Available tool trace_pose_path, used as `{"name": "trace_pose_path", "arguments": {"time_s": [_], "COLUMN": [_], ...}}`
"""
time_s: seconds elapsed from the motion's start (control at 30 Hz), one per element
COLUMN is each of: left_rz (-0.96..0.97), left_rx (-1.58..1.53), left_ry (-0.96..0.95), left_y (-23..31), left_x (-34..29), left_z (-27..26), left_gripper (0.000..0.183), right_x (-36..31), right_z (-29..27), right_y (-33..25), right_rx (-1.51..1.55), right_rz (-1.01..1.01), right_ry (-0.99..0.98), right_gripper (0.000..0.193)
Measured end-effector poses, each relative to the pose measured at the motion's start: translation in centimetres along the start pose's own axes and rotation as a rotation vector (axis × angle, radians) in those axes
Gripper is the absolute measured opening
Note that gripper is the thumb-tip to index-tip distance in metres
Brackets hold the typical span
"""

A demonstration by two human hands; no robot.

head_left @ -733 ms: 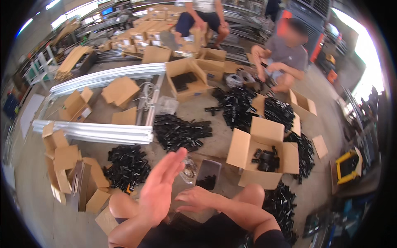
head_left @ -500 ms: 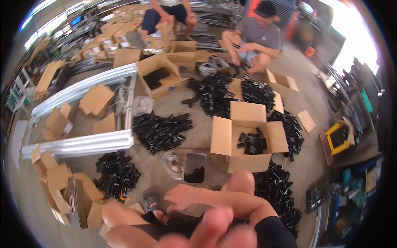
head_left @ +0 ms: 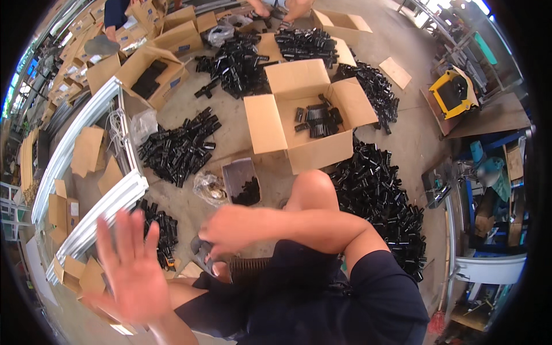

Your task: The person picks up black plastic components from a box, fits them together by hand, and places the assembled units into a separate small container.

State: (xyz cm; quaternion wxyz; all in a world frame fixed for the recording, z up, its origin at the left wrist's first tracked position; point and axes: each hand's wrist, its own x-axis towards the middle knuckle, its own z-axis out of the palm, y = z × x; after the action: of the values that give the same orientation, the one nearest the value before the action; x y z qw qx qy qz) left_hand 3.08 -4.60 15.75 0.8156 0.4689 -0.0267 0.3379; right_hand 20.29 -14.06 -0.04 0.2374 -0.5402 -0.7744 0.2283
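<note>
My left hand (head_left: 131,276) is raised at the lower left, palm showing and fingers spread, with nothing in it. My right hand (head_left: 233,230) hangs over my lap, somewhat blurred; its thumb and fingers look apart and I see nothing held. Just below it lies a dark, ribbed, comb-like strip (head_left: 248,269) whose kind I cannot make out. Beyond the right hand stand a grey plastic bin (head_left: 230,172) with small black parts in its lower end and a clear plastic bag (head_left: 210,188). An open cardboard box (head_left: 319,154) farther off holds several black parts (head_left: 322,118).
Heaps of black parts lie around me: right (head_left: 376,198), far middle (head_left: 236,66) and left (head_left: 181,144). Silver metal profiles (head_left: 118,198) run along the left. A yellow-framed object (head_left: 451,95) and a workbench (head_left: 489,270) stand at right. Another person's legs (head_left: 293,8) show at the top edge.
My left hand has come from blurred, close at the bottom middle, to raised and spread at the lower left. The right hand has shifted slightly. The view has tilted downward and turned right.
</note>
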Motion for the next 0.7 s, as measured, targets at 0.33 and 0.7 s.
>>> {"name": "trace_pose_path", "arguments": {"time_s": [0.33, 0.7], "left_rz": [-0.492, -0.632], "left_rx": [0.673, 0.655], "left_ry": [0.276, 0.266], "left_y": [-8.4, -11.3], "left_x": [-0.3, 0.0], "left_z": [-11.0, -10.4], "left_gripper": [0.045, 0.038], "right_x": [-12.4, -24.9], "right_z": [-15.9, -3.9], "right_y": [16.1, 36.7], "right_rx": [0.142, -0.251], "right_rz": [0.794, 1.705], "right_ry": [0.796, 0.293], "right_gripper": [0.039, 0.053]}}
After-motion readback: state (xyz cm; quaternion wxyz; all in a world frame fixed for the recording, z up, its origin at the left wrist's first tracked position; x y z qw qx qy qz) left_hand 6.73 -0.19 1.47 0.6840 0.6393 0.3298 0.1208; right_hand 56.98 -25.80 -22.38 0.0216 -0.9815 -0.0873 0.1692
